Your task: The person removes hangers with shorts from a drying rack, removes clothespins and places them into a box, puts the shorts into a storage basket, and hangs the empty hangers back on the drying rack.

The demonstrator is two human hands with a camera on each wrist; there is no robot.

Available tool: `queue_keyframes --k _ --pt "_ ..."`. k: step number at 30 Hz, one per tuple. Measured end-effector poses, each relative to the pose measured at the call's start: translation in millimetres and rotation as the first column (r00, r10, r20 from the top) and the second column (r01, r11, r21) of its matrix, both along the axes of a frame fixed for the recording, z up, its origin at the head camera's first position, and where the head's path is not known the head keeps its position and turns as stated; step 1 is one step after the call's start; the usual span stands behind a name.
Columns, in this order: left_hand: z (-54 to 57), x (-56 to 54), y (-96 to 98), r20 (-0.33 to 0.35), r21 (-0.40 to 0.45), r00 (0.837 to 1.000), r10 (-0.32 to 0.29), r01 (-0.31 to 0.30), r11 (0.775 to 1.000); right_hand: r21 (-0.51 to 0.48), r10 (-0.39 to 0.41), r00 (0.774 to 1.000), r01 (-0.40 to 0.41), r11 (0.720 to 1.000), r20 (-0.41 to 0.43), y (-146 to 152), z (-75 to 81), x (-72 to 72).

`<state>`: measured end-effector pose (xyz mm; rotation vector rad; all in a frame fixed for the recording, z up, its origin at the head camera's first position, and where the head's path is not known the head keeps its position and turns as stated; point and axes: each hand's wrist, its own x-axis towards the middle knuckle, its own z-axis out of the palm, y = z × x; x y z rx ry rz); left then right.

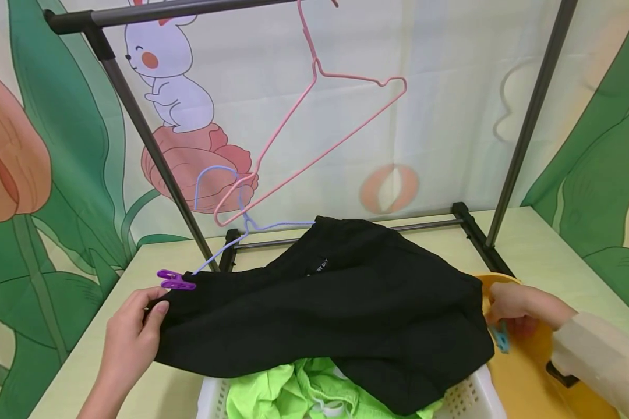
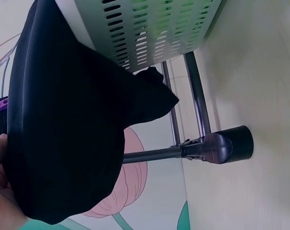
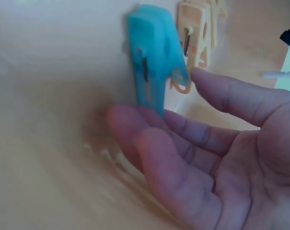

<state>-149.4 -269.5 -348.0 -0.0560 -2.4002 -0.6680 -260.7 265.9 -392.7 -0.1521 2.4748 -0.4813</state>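
Observation:
My left hand (image 1: 133, 331) pinches the left edge of the black shorts (image 1: 314, 314) between thumb and fingers. A purple clothespin (image 1: 176, 281) clips the waistband's left corner, beside a light blue hanger (image 1: 280, 223) partly hidden by the cloth. My right hand (image 1: 513, 305) is down in an orange basin (image 1: 524, 372). In the right wrist view its fingers bend loosely under a teal clothespin (image 3: 152, 52), with the thumb apart, its tip near a beige clothespin (image 3: 192, 38). Nothing is gripped between that thumb and the fingers.
Below the shorts stands a white perforated basket (image 1: 484, 387) with bright green clothing (image 1: 272, 393). A black rack (image 1: 152, 137) stands behind on the table (image 1: 561, 262), with a pink hanger (image 1: 325, 154) on its top bar. A printed cloth (image 1: 451, 116) hangs at the back.

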Motion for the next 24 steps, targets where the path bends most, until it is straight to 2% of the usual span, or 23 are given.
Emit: queue_keyframes --k 5,14,24 --pt "3.2 2.0 -5.4 0.017 0.044 1.000 0.026 -0.026 0.999 -0.014 -0.027 1.000 0.027 1.000 0.008 0 0.0 1.0" --pt "9.0 5.3 -14.0 0.005 0.092 0.998 0.056 -0.056 0.994 0.012 -0.012 1.000 0.012 1.000 -0.013 -1 4.3 2.8" --pt "9.1 8.8 -21.9 -0.060 0.152 0.997 0.054 -0.044 0.987 0.016 -0.008 1.000 0.008 1.000 -0.019 0 5.3 1.7"
